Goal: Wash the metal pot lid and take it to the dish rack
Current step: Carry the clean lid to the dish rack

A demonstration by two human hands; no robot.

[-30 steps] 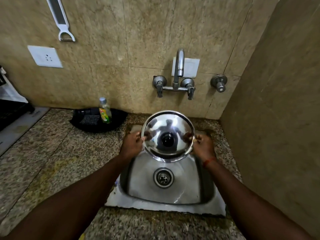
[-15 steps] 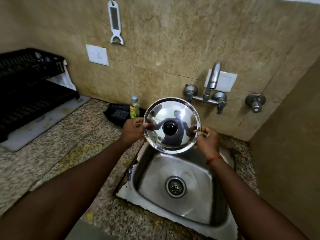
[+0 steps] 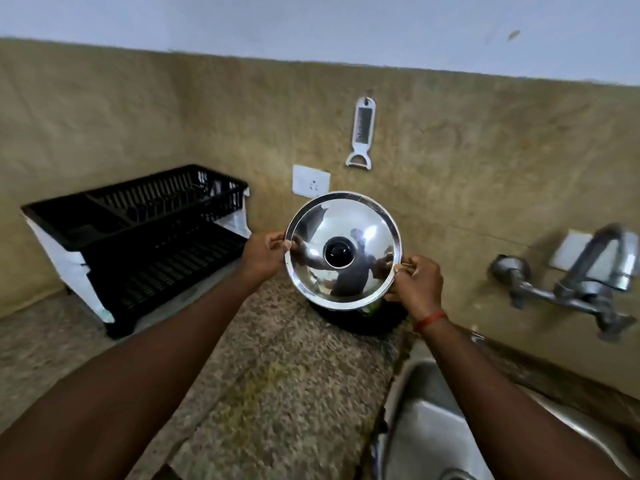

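A round shiny metal pot lid (image 3: 360, 226) with a black knob in its middle is held upright in front of the tiled wall, its top facing me. My left hand (image 3: 263, 254) grips its left rim and my right hand (image 3: 417, 284) grips its lower right rim. The lid hangs over the granite counter (image 3: 277, 375), left of the steel sink (image 3: 426, 431). The black two-tier dish rack (image 3: 138, 237) stands on the counter to the left of the lid, apart from it.
A black dish (image 3: 363, 322) sits on the counter right under the lid, mostly hidden. The wall tap (image 3: 588, 275) sticks out at the right. A white peeler (image 3: 362, 133) and a socket plate (image 3: 310, 185) are on the wall behind.
Both hands carried the lid up and left, from over the sink to over the counter. My view turned left, so the dish rack came fully into sight.
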